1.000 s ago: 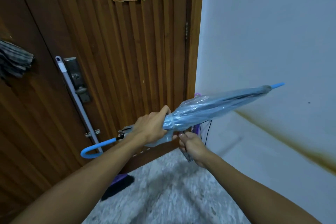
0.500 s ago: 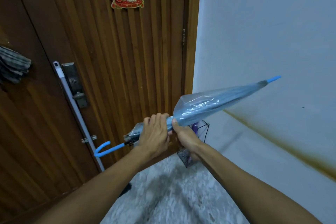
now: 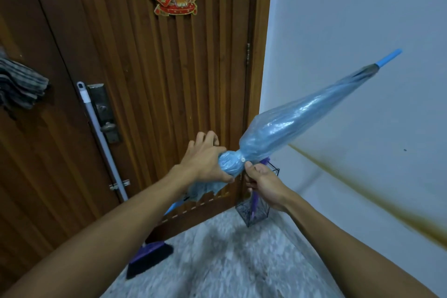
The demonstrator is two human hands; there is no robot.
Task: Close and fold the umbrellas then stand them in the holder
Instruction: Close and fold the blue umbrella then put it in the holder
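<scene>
— Where's the umbrella?

— The blue umbrella (image 3: 300, 123) is folded and slanting up toward the white wall (image 3: 362, 19), tip high on the right. My left hand (image 3: 205, 162) wraps the bunched canopy near the strap; my right hand (image 3: 263, 181) pinches it just beside the snap.

— And the holder?

— The wire holder (image 3: 256, 210) stands on the floor below my right hand, in the corner by the wooden door (image 3: 145, 80), with a purple umbrella (image 3: 254, 203) in it.

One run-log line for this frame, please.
stage: fastening strap | left hand: grips blue umbrella | right hand: pinches at snap | holder: on floor
</scene>
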